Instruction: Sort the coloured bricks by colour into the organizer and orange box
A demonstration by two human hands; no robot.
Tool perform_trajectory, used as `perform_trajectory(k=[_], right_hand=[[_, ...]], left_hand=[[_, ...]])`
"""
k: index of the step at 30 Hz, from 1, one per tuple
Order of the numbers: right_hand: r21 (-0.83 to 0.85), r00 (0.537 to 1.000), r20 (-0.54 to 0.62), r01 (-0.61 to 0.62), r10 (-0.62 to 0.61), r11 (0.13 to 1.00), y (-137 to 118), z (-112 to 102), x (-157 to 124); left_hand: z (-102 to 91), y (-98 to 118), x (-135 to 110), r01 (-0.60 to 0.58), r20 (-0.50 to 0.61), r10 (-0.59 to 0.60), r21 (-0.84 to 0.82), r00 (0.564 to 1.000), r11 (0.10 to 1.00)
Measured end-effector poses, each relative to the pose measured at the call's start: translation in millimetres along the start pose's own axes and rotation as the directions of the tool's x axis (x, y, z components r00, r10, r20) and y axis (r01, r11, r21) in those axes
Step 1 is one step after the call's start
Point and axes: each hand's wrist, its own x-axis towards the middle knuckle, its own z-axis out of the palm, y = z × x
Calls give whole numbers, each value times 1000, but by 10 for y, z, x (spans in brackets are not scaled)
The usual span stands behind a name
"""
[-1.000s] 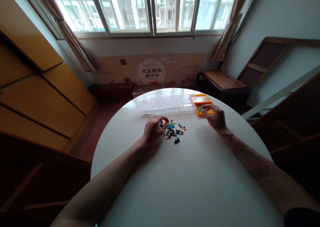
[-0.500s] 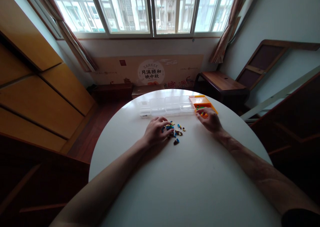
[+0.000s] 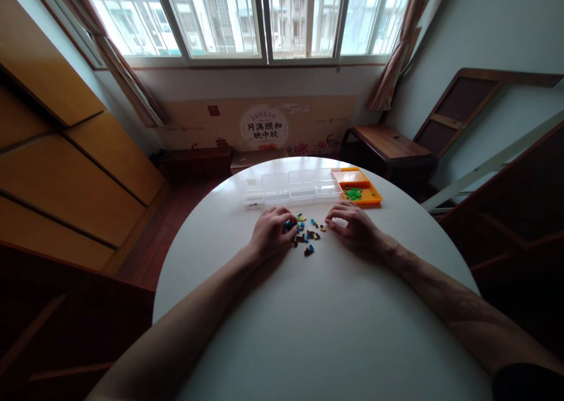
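A loose pile of small toy building bricks (image 3: 312, 235), in blue, brown and yellow, lies on the white round table (image 3: 308, 318). My left hand (image 3: 273, 231) rests at the pile's left side. Its fingers are curled but thumb and forefinger stay apart, with blue bricks (image 3: 288, 227) showing between them. My right hand (image 3: 355, 227) is over the table just right of the pile, thumb and fingers bent and slightly apart, and I see nothing between them. Behind it stands an orange box (image 3: 372, 200) with green bricks (image 3: 353, 193) inside.
A clear plastic compartment case (image 3: 304, 184) lies along the far part of the table, left of the orange box. A wooden stool (image 3: 390, 142) stands beyond the table at the right. Wooden cabinets (image 3: 66, 171) are on the left, under a wide window.
My right hand has come out of the orange box and moved left and nearer, to the pile's right edge. The left hand stays at the pile. The view has shifted slightly.
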Motion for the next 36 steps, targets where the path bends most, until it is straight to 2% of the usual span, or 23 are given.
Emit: perform_trajectory(k=[10,25,30,36], right_hand=[[20,1000,1,-15,15,1000,37,7,-6],[60,999,31,-23,21,998,-27,-31,8],[65,999,35,-18,16,998,-17,-33,7],[114,995,77,50,-59,992,-114,-100,37]], left_hand=[[8,-24,10,40,-21,-40,1,999,999],[29,-41,16,17,-11,-17,5,1000,1000],[42,-60,26,-23,34,22,19,999,1000],[53,-62,2,-69,-36,67,-52,997,996]])
